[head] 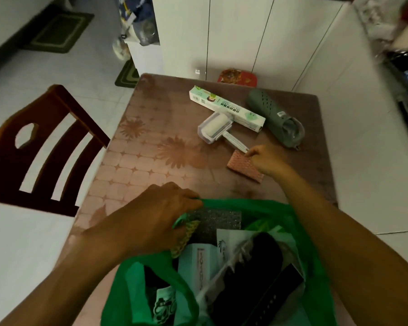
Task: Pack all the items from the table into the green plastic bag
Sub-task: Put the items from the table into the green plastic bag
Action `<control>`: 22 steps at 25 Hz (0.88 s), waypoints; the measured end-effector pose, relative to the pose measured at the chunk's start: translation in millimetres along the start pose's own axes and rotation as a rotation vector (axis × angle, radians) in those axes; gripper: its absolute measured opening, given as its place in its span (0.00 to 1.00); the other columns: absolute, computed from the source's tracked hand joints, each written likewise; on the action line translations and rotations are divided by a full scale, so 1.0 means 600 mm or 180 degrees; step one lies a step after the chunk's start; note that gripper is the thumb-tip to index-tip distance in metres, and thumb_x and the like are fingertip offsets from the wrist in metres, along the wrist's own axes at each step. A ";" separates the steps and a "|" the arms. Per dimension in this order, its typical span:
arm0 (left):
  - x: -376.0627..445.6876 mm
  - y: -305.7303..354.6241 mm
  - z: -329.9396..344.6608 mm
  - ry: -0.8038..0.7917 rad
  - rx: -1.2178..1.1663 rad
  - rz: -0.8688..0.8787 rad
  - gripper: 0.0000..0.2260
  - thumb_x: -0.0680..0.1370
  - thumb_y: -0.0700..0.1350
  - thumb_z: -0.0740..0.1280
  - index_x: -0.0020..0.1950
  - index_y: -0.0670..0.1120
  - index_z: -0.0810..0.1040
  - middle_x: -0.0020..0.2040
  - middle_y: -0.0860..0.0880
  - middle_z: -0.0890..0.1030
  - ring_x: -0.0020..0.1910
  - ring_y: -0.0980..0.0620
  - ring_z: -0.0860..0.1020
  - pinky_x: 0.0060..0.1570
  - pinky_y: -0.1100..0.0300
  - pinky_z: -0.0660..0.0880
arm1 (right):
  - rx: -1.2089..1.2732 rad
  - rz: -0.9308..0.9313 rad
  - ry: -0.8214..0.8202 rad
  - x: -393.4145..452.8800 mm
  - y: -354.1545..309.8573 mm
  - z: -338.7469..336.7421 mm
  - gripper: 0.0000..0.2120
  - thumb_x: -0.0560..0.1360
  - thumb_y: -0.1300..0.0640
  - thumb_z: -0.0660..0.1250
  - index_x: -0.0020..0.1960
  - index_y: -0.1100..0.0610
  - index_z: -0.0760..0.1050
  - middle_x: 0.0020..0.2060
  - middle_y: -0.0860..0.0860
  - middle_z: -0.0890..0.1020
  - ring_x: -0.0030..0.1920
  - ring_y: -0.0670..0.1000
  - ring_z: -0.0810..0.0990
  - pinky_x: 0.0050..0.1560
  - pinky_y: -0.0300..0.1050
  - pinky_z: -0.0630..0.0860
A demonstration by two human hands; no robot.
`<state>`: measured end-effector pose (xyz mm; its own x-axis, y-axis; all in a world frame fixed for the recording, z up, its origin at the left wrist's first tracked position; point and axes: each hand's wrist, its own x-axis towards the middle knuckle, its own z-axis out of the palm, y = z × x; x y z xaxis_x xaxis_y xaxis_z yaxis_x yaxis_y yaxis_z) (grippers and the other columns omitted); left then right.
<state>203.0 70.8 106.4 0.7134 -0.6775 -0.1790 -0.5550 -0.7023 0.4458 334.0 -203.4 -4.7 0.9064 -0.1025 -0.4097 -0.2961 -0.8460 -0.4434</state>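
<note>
Green plastic bag (299, 215) at six o'clock on the table (151, 147), its mouth open and facing the camera. The left hand (156, 220) grips the bag's rim at the ten o'clock edge of the opening, fingers curled over the plastic and over a yellow-green woven cloth (186, 234) beneath them. Inside the bag lie a dark speckled pad (219, 220), a pale carton (198, 262), a white pouch (231, 241) and a long black object (250, 274). The right hand (266, 158), at about two o'clock from the bag, pinches a pink sponge cloth (240, 165) lying flat on the table. Just beyond the fingertips, toward twelve o'clock, rests a white lint roller (217, 128), its handle pointing at the hand. A long white-and-green box (226, 107) touches the roller's head, and a grey-green clog shoe (276, 116) lies beside the box at one o'clock. A dark wooden chair (40, 147) stands at nine o'clock.
</note>
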 end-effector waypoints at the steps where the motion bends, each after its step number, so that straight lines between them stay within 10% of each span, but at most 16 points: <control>1: 0.003 -0.005 0.006 0.0006 -0.0030 -0.0076 0.26 0.73 0.43 0.69 0.70 0.52 0.68 0.69 0.54 0.71 0.64 0.54 0.70 0.64 0.57 0.69 | -0.0097 0.0090 -0.0127 0.035 0.020 0.017 0.16 0.78 0.52 0.59 0.63 0.55 0.76 0.60 0.56 0.79 0.55 0.58 0.77 0.51 0.46 0.74; 5: 0.006 -0.029 0.025 -0.0041 -0.0440 -0.0345 0.31 0.74 0.41 0.68 0.74 0.55 0.60 0.66 0.65 0.60 0.62 0.72 0.56 0.58 0.85 0.47 | -0.0691 0.0265 -0.0257 0.094 0.075 0.080 0.32 0.71 0.39 0.64 0.70 0.52 0.64 0.66 0.58 0.72 0.61 0.63 0.74 0.62 0.56 0.72; 13: 0.008 -0.018 0.023 -0.0366 -0.0822 -0.0653 0.34 0.74 0.38 0.66 0.74 0.59 0.57 0.69 0.65 0.58 0.67 0.69 0.55 0.60 0.82 0.45 | -0.0479 -0.0011 -0.0309 0.030 0.079 0.029 0.15 0.72 0.58 0.69 0.58 0.56 0.78 0.55 0.57 0.81 0.48 0.55 0.79 0.47 0.45 0.74; 19: 0.003 -0.009 0.004 -0.0614 -0.1732 -0.0894 0.33 0.72 0.32 0.63 0.72 0.57 0.62 0.72 0.55 0.66 0.66 0.61 0.67 0.60 0.69 0.65 | 0.1299 -0.1632 0.0985 -0.281 -0.016 -0.069 0.06 0.70 0.62 0.70 0.45 0.55 0.77 0.38 0.49 0.79 0.37 0.46 0.77 0.37 0.38 0.77; 22: 0.000 0.011 -0.026 -0.0578 -0.2289 -0.0697 0.27 0.72 0.30 0.60 0.61 0.59 0.72 0.59 0.57 0.77 0.50 0.64 0.78 0.46 0.67 0.76 | -0.0100 -0.2113 0.0730 -0.383 -0.043 -0.007 0.08 0.69 0.53 0.66 0.48 0.51 0.76 0.41 0.47 0.80 0.39 0.48 0.78 0.36 0.45 0.78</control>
<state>206.1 69.7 123.1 0.6591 -0.6084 -0.4421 0.0492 -0.5517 0.8326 134.6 -160.4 104.3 0.9343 0.3359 0.1196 0.3474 -0.7823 -0.5170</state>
